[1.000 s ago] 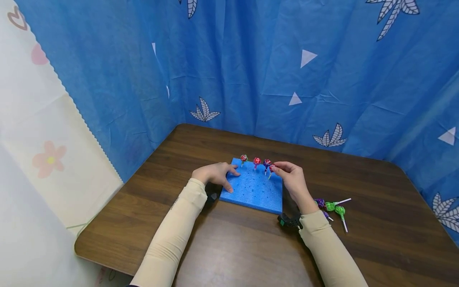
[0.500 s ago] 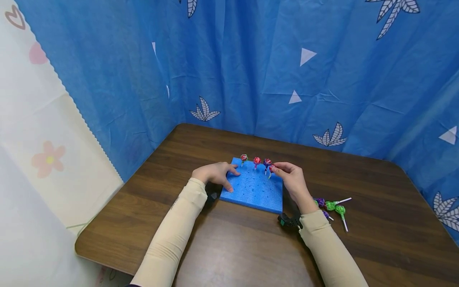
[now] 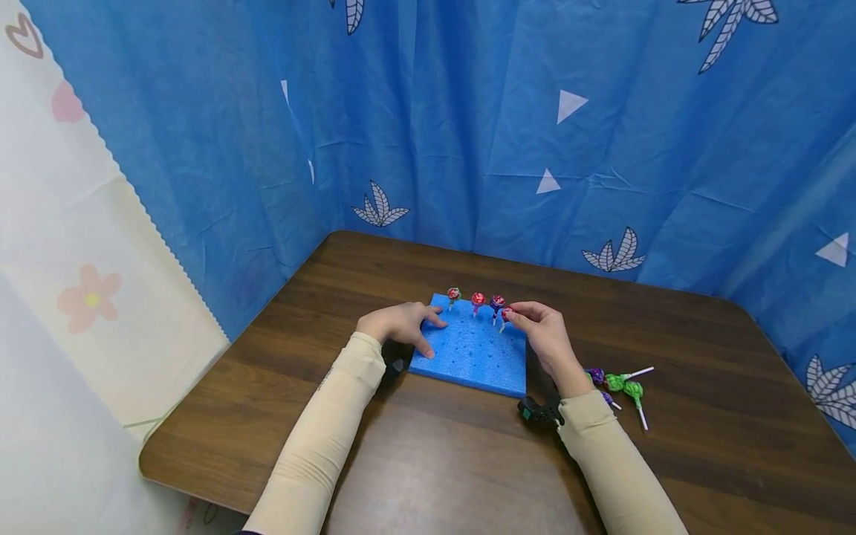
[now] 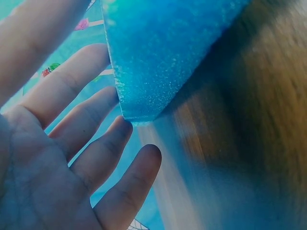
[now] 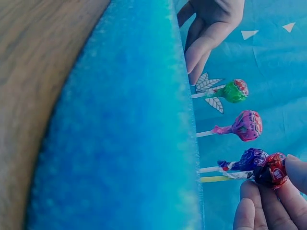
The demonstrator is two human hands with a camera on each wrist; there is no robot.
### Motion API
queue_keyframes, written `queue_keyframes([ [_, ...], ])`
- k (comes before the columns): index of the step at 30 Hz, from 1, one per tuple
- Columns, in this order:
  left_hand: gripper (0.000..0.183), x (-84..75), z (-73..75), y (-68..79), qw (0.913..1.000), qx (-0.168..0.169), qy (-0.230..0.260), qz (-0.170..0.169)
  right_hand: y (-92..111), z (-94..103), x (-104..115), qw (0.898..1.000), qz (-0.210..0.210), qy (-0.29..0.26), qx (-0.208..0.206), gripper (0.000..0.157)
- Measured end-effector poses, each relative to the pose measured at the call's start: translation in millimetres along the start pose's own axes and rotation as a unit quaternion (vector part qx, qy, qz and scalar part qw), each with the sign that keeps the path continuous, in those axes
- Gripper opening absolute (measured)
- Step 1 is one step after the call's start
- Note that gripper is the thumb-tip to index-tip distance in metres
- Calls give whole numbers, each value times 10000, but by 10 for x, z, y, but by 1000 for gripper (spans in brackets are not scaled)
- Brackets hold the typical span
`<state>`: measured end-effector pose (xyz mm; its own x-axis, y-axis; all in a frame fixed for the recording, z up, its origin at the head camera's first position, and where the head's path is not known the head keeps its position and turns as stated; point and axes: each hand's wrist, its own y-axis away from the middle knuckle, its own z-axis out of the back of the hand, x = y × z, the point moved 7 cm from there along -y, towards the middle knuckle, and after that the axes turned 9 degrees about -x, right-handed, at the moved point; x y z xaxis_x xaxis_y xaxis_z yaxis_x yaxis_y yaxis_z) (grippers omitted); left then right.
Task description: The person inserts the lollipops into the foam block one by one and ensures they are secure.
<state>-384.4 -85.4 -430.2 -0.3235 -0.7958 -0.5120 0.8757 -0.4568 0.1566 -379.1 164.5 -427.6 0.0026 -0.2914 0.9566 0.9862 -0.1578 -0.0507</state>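
Note:
My right hand [image 3: 547, 334] pinches the wrapped head of a red lollipop [image 5: 274, 171] between thumb and fingers. Its yellow stick meets the top of a blue foam board [image 3: 468, 360]. Beside it a purple lollipop [image 3: 496, 302], a pink lollipop [image 5: 248, 125] and a green lollipop [image 5: 235, 91] stand upright in a row along the board's far side. Small holes dot the foam. My left hand [image 3: 404, 325] rests at the board's left edge with fingers spread; in the left wrist view its fingertips [image 4: 125, 125] lie along the edge of the foam.
Several wrapped lollipops, among them a green lollipop [image 3: 634, 392] and a purple lollipop [image 3: 595, 376], lie on the brown wooden table [image 3: 441, 453] by my right forearm, partly hidden by it. A blue curtain [image 3: 435, 134] hangs behind the table.

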Motion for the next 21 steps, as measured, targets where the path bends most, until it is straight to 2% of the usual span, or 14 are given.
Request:
queue_keyframes([
  [7, 64, 12, 3, -11, 10000, -6, 5, 10, 5, 40, 24, 9999, -130, 94, 27, 37],
  [14, 64, -6, 9, -3, 10000, 50, 7, -57, 40, 195, 83, 9999, -100, 20, 6, 44],
  [21, 65, 27, 39, 5, 10000, 29, 67, 20, 82, 352, 155, 9991, -85, 187, 374, 54],
])
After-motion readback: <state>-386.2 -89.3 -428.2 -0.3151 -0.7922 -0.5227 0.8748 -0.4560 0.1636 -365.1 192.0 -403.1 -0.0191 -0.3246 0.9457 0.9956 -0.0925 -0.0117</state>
